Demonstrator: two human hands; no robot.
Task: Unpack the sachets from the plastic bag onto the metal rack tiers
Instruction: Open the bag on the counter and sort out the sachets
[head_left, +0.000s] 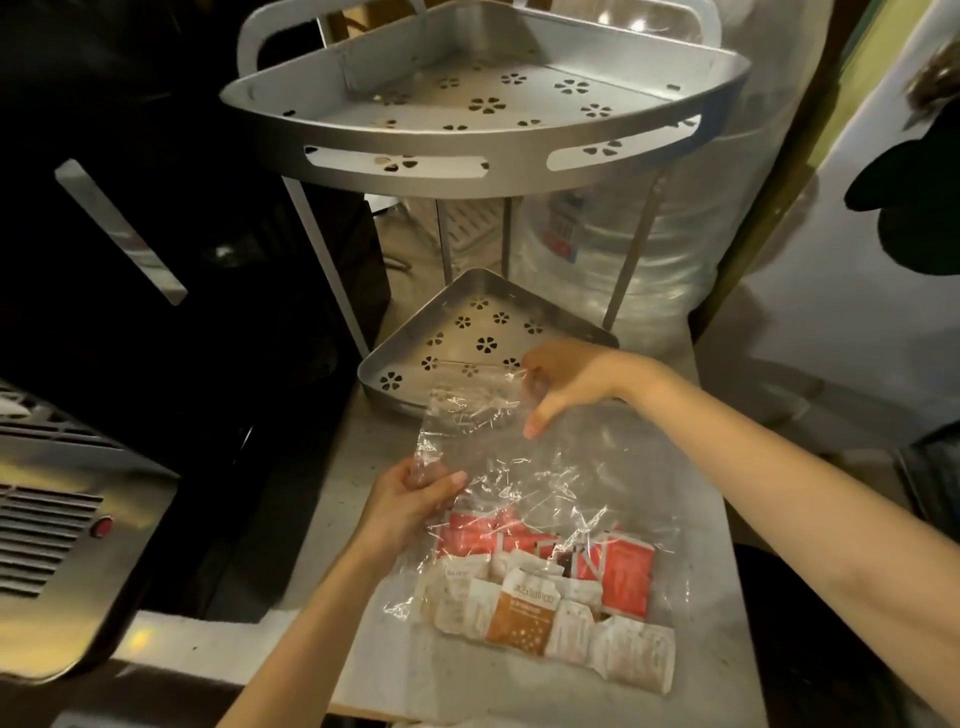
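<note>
Head view. A clear plastic bag is lying on the pale counter in the lower centre of the frame, its mouth pointing toward the upper centre. The sachets are sitting inside the bag at its lower end: red ones above, white ones below, one orange-brown among the white.

The left hand is pinching the bag's left edge, thumb on top of the film, fingers closed on it. The right hand is gripping the bag's upper corner, fingers curled shut on the plastic, and is holding that corner above the counter.

The metal rack's lower tier is sitting just beyond the bag's mouth at frame centre, partly behind the right hand. The upper tier is filling the top centre. Both tiers are showing flower-shaped perforations and no sachets. A large water jug is standing behind the rack at right.
</note>
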